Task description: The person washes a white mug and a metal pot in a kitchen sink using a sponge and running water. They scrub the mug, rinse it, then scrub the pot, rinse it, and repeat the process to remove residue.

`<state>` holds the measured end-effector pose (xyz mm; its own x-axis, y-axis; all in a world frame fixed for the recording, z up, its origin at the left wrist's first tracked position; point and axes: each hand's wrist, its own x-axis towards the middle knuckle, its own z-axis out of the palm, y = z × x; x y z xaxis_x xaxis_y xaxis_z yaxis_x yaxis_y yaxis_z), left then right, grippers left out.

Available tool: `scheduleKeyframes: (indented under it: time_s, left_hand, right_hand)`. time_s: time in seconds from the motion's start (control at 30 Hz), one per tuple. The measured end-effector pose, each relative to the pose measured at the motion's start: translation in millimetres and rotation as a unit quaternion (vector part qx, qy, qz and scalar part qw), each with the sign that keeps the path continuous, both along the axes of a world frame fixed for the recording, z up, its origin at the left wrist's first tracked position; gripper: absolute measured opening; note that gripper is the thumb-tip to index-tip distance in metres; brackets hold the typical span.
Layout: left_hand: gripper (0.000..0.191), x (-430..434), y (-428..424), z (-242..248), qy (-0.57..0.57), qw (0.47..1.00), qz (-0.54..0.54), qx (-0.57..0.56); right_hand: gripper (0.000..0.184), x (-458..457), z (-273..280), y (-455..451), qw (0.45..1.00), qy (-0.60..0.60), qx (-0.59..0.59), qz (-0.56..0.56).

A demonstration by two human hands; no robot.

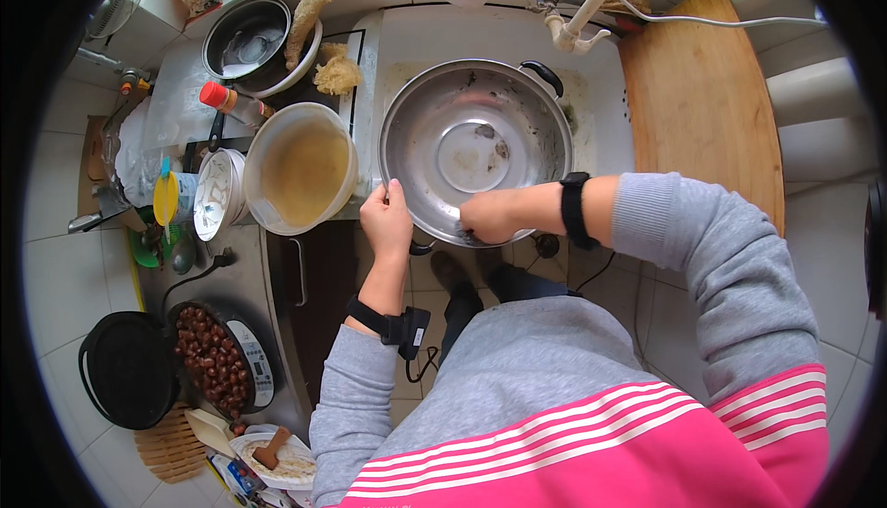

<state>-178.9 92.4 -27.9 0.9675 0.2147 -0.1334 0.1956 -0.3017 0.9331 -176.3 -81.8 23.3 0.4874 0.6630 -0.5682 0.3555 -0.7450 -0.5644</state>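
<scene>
A wide stainless steel wok (429, 127) with two black handles rests over the white sink (603, 113), tilted towards me. Dark stains and grey smears mark its base and right inner wall. My left hand (387, 224) grips the rim at the near left, thumb on top. Inside the near wall, my right hand (493, 217) is closed over a dark scourer (470, 236), possibly steel wool. The fingers hide most of it.
Left of the sink stand a tub of cloudy yellowish water (305, 172), stacked bowls (216, 196), a red-capped bottle (235, 102) and a dark pot (246, 36). An electric pan holds chestnuts (211, 355). A tap (572, 33) overhangs the sink; a wooden board (700, 106) lies right.
</scene>
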Motion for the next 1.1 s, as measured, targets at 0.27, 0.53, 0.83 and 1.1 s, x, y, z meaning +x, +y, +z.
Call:
scheduleKeyframes:
  time_s: [0.27, 0.53, 0.83, 1.1]
  left_hand:
    - [0.032, -5.0, 1.2, 4.2, 0.007, 1.000, -0.012, 0.010]
    - [0.034, -3.8, 0.8, 1.4, -0.002, 1.000, -0.011, 0.018]
    - [0.035, 1.1, 6.4, 1.8, 0.001, 0.997, 0.000, -0.078]
    - [0.035, -0.1, 8.1, -0.3, -0.040, 0.999, -0.002, -0.012]
  right_hand:
    - [0.015, 3.1, -4.1, 11.1, 0.987, -0.006, 0.109, -0.115]
    - [0.017, 27.2, -11.2, 33.1, 0.964, 0.027, 0.108, -0.240]
    - [0.014, 17.0, -0.1, 9.7, 0.997, 0.068, -0.041, -0.012]
    - [0.022, 0.2, -6.2, 30.7, 0.959, -0.032, 0.171, -0.222]
